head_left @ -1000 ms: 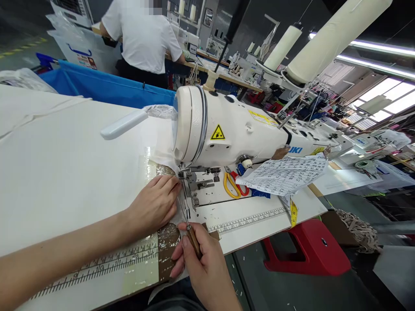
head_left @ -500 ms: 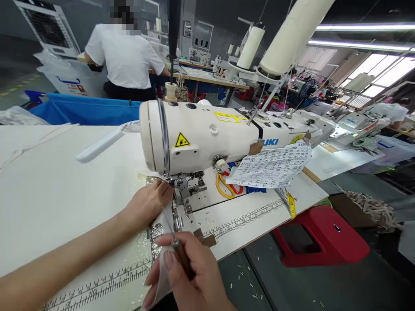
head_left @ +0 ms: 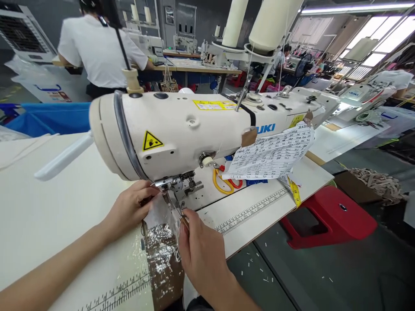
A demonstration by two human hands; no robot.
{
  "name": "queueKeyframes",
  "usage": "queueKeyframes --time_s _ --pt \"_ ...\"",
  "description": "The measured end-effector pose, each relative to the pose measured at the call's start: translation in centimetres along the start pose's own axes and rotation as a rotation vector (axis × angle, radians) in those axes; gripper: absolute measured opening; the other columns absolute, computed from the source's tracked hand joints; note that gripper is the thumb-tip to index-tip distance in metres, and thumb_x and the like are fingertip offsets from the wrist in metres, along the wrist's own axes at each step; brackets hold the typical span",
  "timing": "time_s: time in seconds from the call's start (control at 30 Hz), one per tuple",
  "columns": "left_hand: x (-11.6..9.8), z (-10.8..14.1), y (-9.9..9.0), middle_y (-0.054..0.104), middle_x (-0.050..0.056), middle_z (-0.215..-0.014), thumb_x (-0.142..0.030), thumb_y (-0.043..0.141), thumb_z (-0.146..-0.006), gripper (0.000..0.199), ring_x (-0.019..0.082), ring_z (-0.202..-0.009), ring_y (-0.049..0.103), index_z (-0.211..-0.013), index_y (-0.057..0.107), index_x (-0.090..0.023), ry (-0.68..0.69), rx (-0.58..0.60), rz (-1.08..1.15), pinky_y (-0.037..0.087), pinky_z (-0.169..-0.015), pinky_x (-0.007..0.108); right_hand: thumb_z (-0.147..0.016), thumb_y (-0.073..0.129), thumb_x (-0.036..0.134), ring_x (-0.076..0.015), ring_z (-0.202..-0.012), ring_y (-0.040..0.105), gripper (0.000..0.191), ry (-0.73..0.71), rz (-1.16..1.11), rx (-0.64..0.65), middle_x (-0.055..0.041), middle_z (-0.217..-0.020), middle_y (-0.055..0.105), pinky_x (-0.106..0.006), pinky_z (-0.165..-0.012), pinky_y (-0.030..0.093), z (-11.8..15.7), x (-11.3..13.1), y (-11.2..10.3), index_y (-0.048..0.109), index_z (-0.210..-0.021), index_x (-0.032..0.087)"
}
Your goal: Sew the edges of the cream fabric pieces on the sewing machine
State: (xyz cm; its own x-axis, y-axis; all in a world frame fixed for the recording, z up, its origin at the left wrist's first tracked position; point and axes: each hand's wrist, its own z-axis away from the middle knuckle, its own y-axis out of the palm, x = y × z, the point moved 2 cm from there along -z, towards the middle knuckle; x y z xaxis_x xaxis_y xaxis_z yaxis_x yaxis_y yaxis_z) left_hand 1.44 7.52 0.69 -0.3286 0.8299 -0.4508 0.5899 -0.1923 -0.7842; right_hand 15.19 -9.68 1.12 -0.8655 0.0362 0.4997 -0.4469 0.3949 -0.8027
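Note:
A white sewing machine [head_left: 168, 129] lies across the table. My left hand [head_left: 131, 208] is beside its needle area, fingers bent together on a piece of thin white fabric [head_left: 156, 211]. Close to the presser foot, my right hand [head_left: 202, 244] is closed round a thin pointed tool [head_left: 184, 219] with a brownish handle. The tool's metal tip reaches toward the needle area. Shiny clear tape [head_left: 162, 255] covers the table edge below the hands.
Yellow and red scissors [head_left: 222, 183] lie behind a handwritten paper [head_left: 272, 153] fixed to the machine. A measuring tape [head_left: 294, 192] hangs at the table's edge. A red stool [head_left: 340, 216] stands at right. Across the blue bin [head_left: 55, 119], a person in white [head_left: 94, 49] sits.
The view has moved closer to the machine. My right hand has moved up toward the needle area with the tool; the fabric now lies lower by the left fingers.

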Motion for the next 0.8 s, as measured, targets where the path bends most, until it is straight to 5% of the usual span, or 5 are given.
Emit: queueKeyframes --time_s 0.37,0.8 --pt "1.6 0.6 0.2 0.074 0.003 -0.083 -0.047 0.05 -0.096 0.034 0.016 -0.065 0.065 -0.092 0.073 -0.023 -0.033 0.013 -0.051 0.049 -0.057 0.025 -0.09 0.055 0.011 -0.0211 -0.071 0.072 0.028 -0.029 0.107 0.023 -0.0015 -0.089 0.071 -0.032 -0.05 0.043 -1.1 0.7 1.2 0.057 -0.117 0.018" --pt "0.8 0.1 -0.1 0.075 0.004 -0.082 -0.048 0.049 -0.096 0.033 0.02 -0.073 0.07 -0.092 0.071 -0.023 -0.039 0.038 -0.048 0.053 -0.062 0.027 -0.091 0.056 0.012 -0.0199 -0.066 0.069 0.023 -0.027 0.084 0.01 -0.0008 -0.085 0.07 -0.032 -0.048 0.038 -1.3 0.5 1.2 0.058 -0.113 0.019"
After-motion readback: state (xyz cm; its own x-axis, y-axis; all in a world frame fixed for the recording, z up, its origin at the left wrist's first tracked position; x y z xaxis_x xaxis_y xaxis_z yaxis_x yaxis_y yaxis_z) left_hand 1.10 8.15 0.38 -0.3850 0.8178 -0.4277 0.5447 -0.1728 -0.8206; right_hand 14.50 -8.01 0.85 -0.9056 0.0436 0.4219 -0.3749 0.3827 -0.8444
